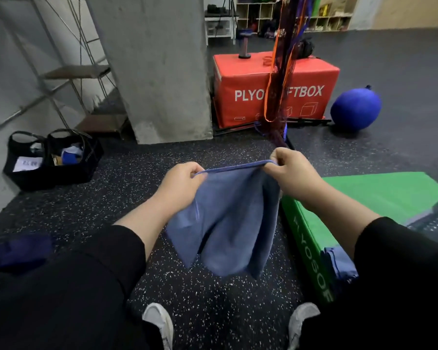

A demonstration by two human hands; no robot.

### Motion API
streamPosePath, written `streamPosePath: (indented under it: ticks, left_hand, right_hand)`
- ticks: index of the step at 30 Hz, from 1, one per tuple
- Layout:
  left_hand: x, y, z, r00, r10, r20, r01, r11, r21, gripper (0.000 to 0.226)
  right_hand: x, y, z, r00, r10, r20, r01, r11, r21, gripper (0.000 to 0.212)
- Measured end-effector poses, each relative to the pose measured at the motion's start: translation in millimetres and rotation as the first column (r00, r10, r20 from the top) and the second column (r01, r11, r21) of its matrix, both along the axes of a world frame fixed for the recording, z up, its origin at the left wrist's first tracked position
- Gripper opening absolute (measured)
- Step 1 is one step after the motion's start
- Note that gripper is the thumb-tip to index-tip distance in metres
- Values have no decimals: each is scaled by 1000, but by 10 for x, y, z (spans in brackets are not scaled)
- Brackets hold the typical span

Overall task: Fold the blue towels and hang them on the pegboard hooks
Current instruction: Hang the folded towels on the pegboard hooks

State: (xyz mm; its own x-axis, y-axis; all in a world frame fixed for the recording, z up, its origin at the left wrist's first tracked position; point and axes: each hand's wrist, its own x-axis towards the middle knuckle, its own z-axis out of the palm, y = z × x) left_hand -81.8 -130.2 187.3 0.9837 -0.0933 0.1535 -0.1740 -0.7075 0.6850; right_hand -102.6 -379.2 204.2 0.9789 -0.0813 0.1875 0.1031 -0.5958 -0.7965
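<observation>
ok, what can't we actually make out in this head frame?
- Pegboard and hooks: not in the head view at all.
- Second blue towel on the green box: mostly hidden by the right sleeve.
- Held blue towel: how many layers it has is unclear, and its lower edge is blurred.
- Fingertips of left hand and right hand: curled behind the hem.
- Black bag contents: too small.
</observation>
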Motion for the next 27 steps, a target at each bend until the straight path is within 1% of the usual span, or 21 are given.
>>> streamPosePath:
  ticks: [2, 4, 6, 8, 11, 13, 16, 19, 21, 22, 23, 25, 27]
  left_hand:
    - [81, 103, -175, 999, 49, -17, -49, 999, 1, 13]
    - [159, 173, -377, 992, 108, -61, -108, 994, 6, 14]
    - [248, 188, -541, 980, 168, -106, -170, 985, -14, 17]
    - [340, 120, -590, 975, 184, -126, -203, 966, -160, 19]
    - [431, -63, -504, 980, 132, -148, -184, 883, -431, 23]
    - [446, -164, -448, 982, 104, -155, -170, 840, -515, 31]
    - [504, -263, -423, 981, 52, -184, -140, 851, -506, 41]
    - [506, -340, -364, 985, -57, -160, -30, 868, -495, 35]
    - [492, -397, -324, 985, -99, -140, 15, 862, -507, 32]
    - [483, -419, -298, 985, -108, -131, 24, 854, -520, 31]
    - [482, -435, -280, 985, -110, -130, 23, 842, -538, 31]
    - [492, -437, -251, 986, -93, -141, -7, 814, -582, 31]
    - [501, -420, -226, 987, -64, -150, -48, 766, -641, 31]
  right_hand:
    - [88, -56, -135, 999, -30, -15, 31, 999, 42, 26]
    - [186, -110, -285, 998, -59, -33, 62, 991, 116, 27]
    - [261, -150, -422, 997, -66, -44, 71, 989, 127, 29]
    - [344, -185, -560, 997, -39, -72, 48, 991, 124, 26]
    - [475, -182, -693, 983, 78, -164, -67, 995, 73, 17]
    - [538, -119, -714, 973, 125, -192, -128, 992, -5, 14]
    - [629, 44, -719, 969, 157, -190, -163, 986, -17, 15]
    - [650, 222, -754, 963, 185, -197, -196, 980, -41, 7]
    - [651, 297, -782, 952, 238, -194, -262, 958, -112, 32]
    - [659, 332, -796, 939, 281, -199, -310, 941, -133, 37]
    - [663, 372, -792, 930, 310, -198, -339, 932, -130, 33]
    - [667, 428, -760, 936, 294, -195, -313, 947, -72, 14]
    - [685, 460, -739, 952, 247, -180, -255, 967, -25, 16]
